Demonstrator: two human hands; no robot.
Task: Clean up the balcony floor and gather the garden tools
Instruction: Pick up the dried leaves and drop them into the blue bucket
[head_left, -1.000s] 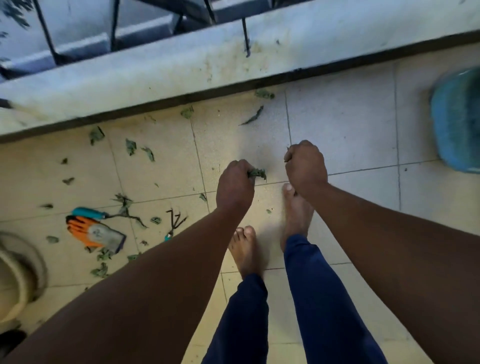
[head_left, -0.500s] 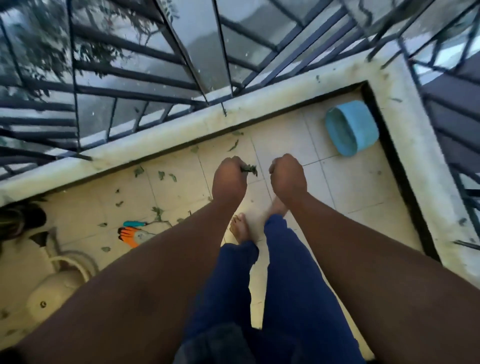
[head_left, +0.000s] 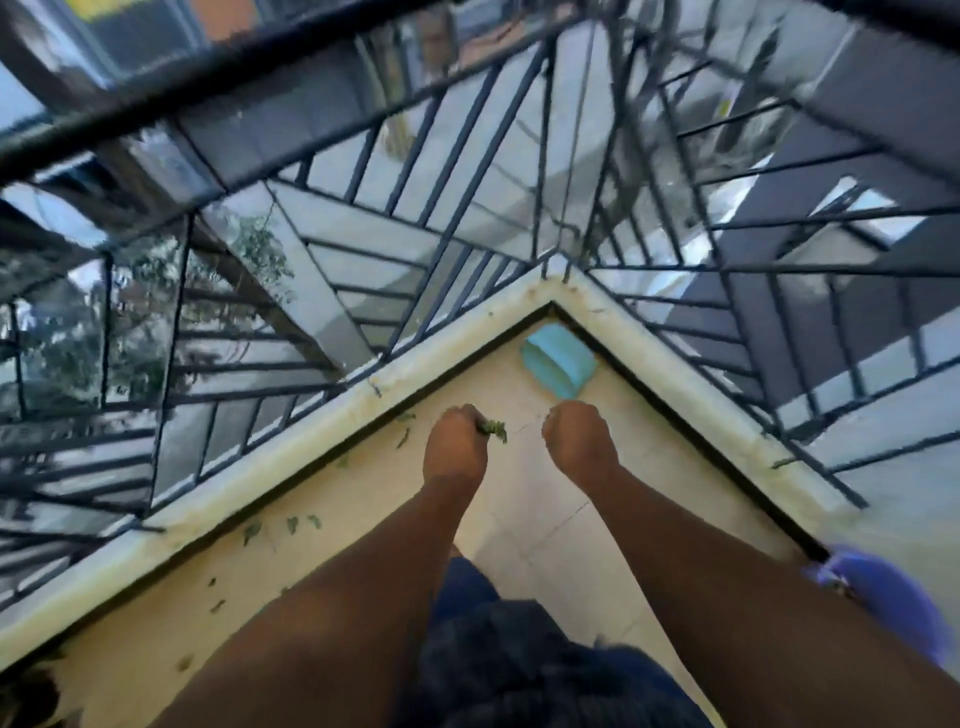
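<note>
View from the head camera, looking down over both outstretched forearms toward the corner of a balcony. The left hand (head_left: 457, 441) is closed into a fist, its fingers (head_left: 470, 420) curled round a small clump of green leaves (head_left: 493, 429) that juts out on the side facing the other hand. The right hand (head_left: 579, 439) is likewise balled, fingers folded under; whether it holds anything cannot be told from this angle. Both hands are held above the pale tiled floor (head_left: 524, 514), well clear of it. A light blue bucket (head_left: 558, 359) lies on its side in the corner, just beyond the right hand, beside the low white kerb (head_left: 291, 447) that borders the floor. Loose leaf scraps (head_left: 283, 526) are scattered on the tiles along the left kerb. A dark metal railing (head_left: 457, 208) rises from the kerb on both sides. A blurred purple object (head_left: 883, 597) sits at the right edge.
</note>
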